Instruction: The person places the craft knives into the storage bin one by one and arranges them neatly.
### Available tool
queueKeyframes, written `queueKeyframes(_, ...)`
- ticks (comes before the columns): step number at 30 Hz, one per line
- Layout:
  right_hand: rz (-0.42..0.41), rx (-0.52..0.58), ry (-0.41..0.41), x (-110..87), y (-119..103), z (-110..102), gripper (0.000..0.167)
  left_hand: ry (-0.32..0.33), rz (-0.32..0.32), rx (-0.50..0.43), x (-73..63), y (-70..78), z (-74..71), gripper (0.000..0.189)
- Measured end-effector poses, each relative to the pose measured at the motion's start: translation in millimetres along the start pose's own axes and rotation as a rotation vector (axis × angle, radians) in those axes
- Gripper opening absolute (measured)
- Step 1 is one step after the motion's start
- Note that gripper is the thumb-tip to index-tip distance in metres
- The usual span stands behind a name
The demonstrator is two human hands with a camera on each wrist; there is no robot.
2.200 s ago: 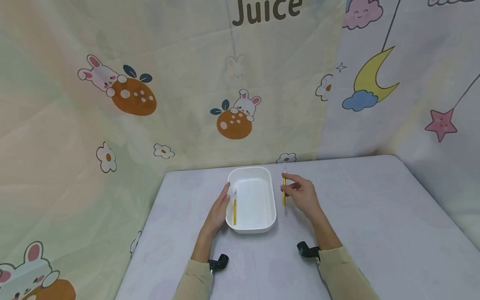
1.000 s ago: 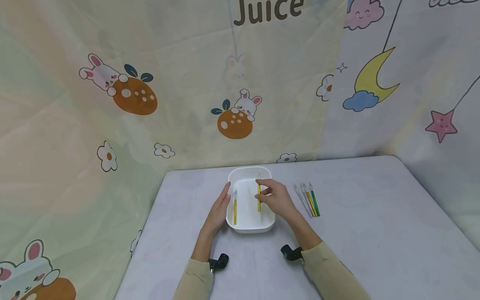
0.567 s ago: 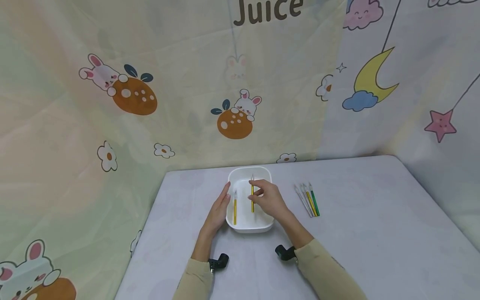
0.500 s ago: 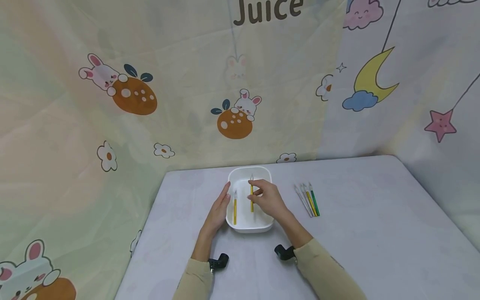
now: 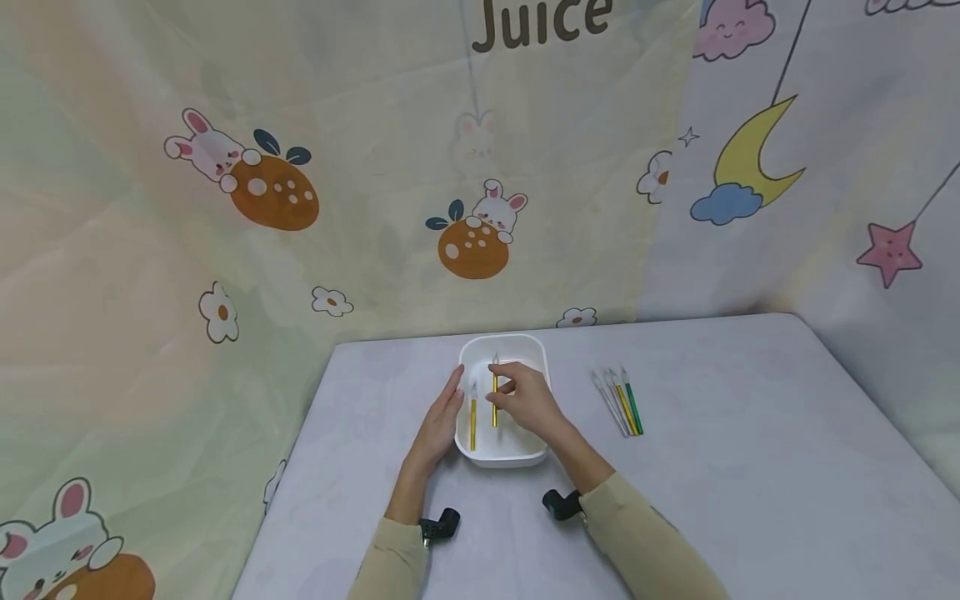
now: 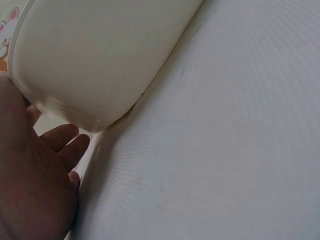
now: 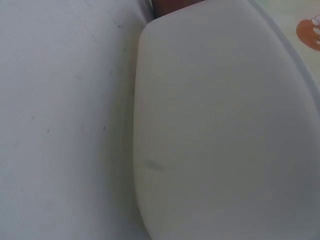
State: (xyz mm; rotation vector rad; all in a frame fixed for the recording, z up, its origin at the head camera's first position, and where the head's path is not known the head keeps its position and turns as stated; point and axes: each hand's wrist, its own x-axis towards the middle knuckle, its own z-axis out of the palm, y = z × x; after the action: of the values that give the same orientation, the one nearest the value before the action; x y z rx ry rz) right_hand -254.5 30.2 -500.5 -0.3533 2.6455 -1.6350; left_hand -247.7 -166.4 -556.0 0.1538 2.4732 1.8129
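A: What is held by the right hand [image 5: 528,404]?

B: A yellow stick [image 5: 495,384] with a pale tip is pinched between thumb and fingers. It is held above the inside of the white tray [image 5: 517,448], its tip pointed away from the wrist. Whether the tray's floor is touched by it cannot be told.

A: And how is the left hand [image 5: 437,423] placed?

B: Nothing is gripped by it. Its fingers are kept nearly straight and are laid against the outer side of the tray.

A: So the tray is found between the hands?

B: Yes, it is set on the desk [image 5: 750,433], flanked by the left hand and reached over by the right. A second yellow stick [image 5: 473,423] is laid inside, just beside the left hand and roughly parallel to the held one.

A: What is seen to the right of the right hand?

B: A slanted row of sticks [image 5: 626,407] in silver, yellow and green, laid close together on the desk, apart from that hand.

A: Is more shown by the wrist views?

B: In the left one, the left hand is seen by the tray's outer wall. The right one is mostly filled by that wall, and the pinch cannot be made out there.

A: Beyond the hands?

B: A cloth [image 5: 375,233] printed with rabbits is hung.
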Motion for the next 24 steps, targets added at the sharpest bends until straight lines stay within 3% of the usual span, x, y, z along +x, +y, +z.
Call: queueKeyframes(24,0.07,-0.062,-0.106,5.0,3,13,0.055,0.0,-0.011,0.018,0.1,-0.6,-0.1,0.05)
